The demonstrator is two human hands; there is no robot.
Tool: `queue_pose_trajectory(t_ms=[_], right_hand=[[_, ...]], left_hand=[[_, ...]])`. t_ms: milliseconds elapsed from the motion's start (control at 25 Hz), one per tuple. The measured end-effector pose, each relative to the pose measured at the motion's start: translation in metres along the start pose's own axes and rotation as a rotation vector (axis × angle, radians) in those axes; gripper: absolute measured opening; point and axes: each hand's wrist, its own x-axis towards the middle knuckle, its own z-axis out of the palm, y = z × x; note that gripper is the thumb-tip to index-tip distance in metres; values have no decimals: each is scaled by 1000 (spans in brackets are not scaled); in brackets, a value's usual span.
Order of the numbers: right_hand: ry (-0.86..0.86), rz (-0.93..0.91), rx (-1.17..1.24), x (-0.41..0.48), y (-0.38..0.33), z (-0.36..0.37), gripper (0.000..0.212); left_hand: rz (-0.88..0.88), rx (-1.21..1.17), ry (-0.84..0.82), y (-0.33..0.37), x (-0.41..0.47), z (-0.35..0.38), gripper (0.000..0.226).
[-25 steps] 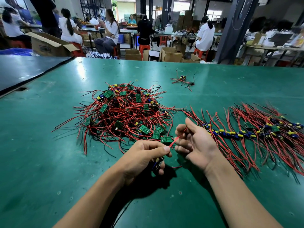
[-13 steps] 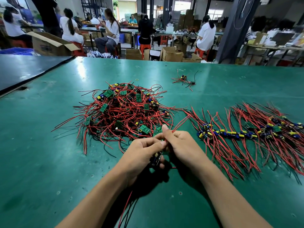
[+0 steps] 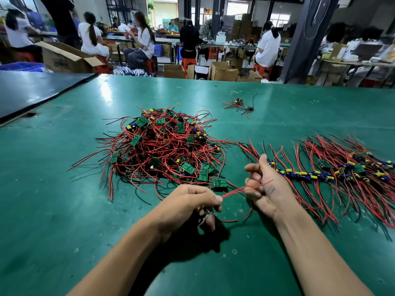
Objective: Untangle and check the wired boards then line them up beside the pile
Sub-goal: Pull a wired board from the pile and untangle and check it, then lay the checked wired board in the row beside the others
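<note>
A tangled pile (image 3: 164,146) of small green boards with red and black wires lies on the green table (image 3: 64,210). To its right runs a row of laid-out boards (image 3: 333,171), wires fanned to both sides. My left hand (image 3: 190,206) grips one wired board (image 3: 204,217), mostly hidden under the fingers, just in front of the pile. The red wires (image 3: 239,190) of that board stretch rightward to my right hand (image 3: 265,184), whose curled fingers hold them near their free ends.
A few separate wired boards (image 3: 239,104) lie farther back on the table. A dark table (image 3: 32,90) adjoins on the left. Beyond the far edge are cardboard boxes (image 3: 222,71) and seated people at other benches.
My right hand met the left hand at the board, then slid right along the red wires, pulling them straight. The left hand stayed in place holding the board.
</note>
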Motion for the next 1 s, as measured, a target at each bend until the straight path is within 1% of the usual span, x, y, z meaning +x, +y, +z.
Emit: queue_pose_trajectory(t_ms=[80, 120, 160, 200, 240, 320, 360, 440, 520, 640, 720, 800, 880, 960, 1000], right_hand=[[-47, 10, 31, -3, -7, -1, 63], [-75, -1, -14, -6, -7, 2, 65], [-93, -31, -103, -10, -5, 7, 64], [-103, -92, -233, -13, 0, 12, 57], [-114, -180, -395, -18, 5, 15, 46], [-177, -355, -723, -28, 16, 23, 24], [-223, -409, -844, -32, 22, 26, 22], [-265, -519, -1034, -36, 31, 30, 27], [-224, -637, -1119, -36, 33, 32, 32], [-135, -717, -1115, -34, 30, 29, 29], [-17, -781, -1101, -30, 24, 25, 23], [160, -837, -1080, -28, 12, 18, 24], [358, -849, -1115, -24, -5, 5, 29], [544, -785, -1268, -23, -20, -10, 38], [597, -753, -1350, -23, -24, -14, 42]], left_hand=[[-18, -92, 134, -1, 4, 2, 18], [-15, -150, 206, -2, 7, 2, 22], [-8, -207, 266, -2, 10, 1, 26], [4, -261, 307, -2, 13, 0, 29], [21, -309, 334, -2, 15, 0, 32], [55, -370, 361, -2, 17, -1, 37], [63, -379, 358, -2, 18, -1, 40], [67, -378, 325, -2, 17, 0, 45], [76, -370, 281, -3, 17, -2, 48], [71, -351, 272, -6, 18, -1, 44], [65, -286, 313, -9, 19, 1, 32], [76, -93, 377, -13, 18, 2, 19], [110, 158, 405, -17, 17, -1, 19], [142, 311, 411, -18, 15, -1, 18], [144, 335, 419, -18, 14, -1, 18]])
